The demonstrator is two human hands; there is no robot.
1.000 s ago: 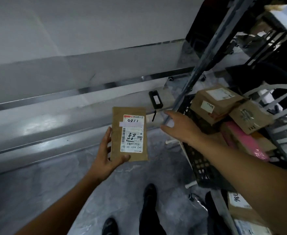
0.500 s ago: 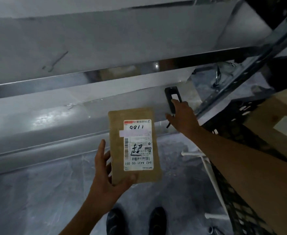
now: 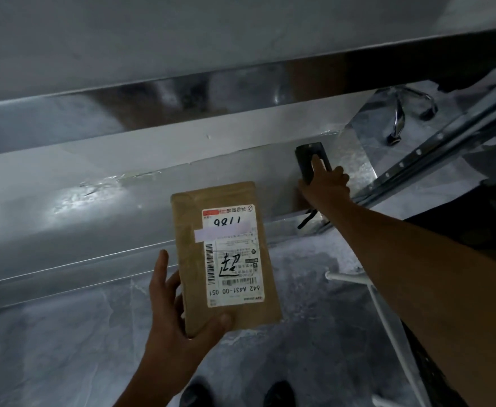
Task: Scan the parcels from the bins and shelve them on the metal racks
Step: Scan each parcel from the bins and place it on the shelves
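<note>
Brown paper mailer, so the parcel point(image 3: 226, 257) looks light, flat and a bit floppy, and not fragile I'd guess. Pinching a bottom corner works fine, which is what the left hand point(image 3: 176, 327) does, thumb on the front, holding it label-up over the floor. Versus a second ago, the right hand point(image 3: 324, 186) has gone from mid-reach to lying on the scanner point(image 3: 311, 160) on the shelf point(image 3: 241, 160); can't tell if it's gripping yet.
</note>
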